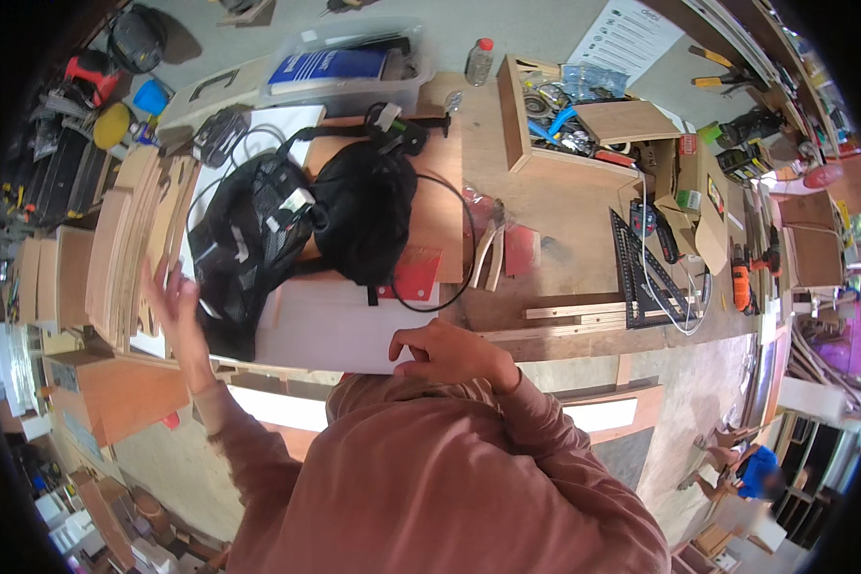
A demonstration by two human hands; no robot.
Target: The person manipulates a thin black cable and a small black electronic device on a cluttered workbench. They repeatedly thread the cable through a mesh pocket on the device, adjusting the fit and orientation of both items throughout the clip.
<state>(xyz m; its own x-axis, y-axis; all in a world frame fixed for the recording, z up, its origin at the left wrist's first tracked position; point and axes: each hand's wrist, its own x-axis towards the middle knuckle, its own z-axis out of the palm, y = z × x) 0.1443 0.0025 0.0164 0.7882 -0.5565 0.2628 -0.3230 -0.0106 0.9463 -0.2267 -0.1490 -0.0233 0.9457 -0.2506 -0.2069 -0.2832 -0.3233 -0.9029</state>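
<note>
My left hand (174, 311) is open with fingers spread, beside a stack of curved plywood pieces (124, 239) at the left end of the bench. It holds nothing that I can see. My right hand (459, 352) is loosely curled over the front edge of a white board (330, 330), with no object showing in its fingers. A black mesh bag (253, 220) with straps lies on the boards between and beyond my hands. Against it sits a black fabric pouch (364, 206). A red flat piece (414, 273) shows partly beneath a black cable (474, 234).
Pliers (491, 251), a black triangular square (641, 273) and wooden strips (584, 311) lie to the right. Farther back stand a wooden tray (574, 165) of hardware and a clear plastic bin (354, 91). An orange drill (742, 279) lies far right. Another person (758, 474) is at lower right.
</note>
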